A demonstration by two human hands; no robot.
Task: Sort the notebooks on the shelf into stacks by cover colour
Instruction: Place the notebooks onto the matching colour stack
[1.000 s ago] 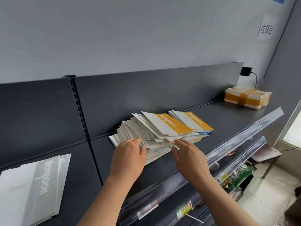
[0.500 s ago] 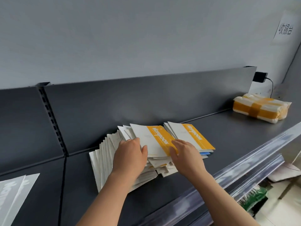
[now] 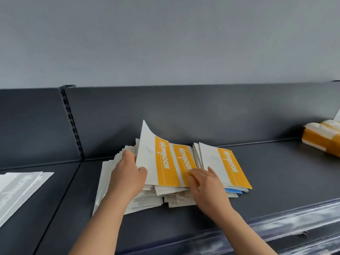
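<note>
While left hand pinches one | orange notebooks: 3 (blue notebook: 1)

Plain grey wall above a dark grey shelf with a matching back panel. Slotted upright at left. Clear strip along the front edge. Light soft, even.

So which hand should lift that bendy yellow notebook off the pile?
Left, most likely. The left hand pinches the curled yellow notebook by its left edge, thumb on the cover. The right hand lies flat on the next yellow notebook, so it looks better for holding the pile down.
</note>
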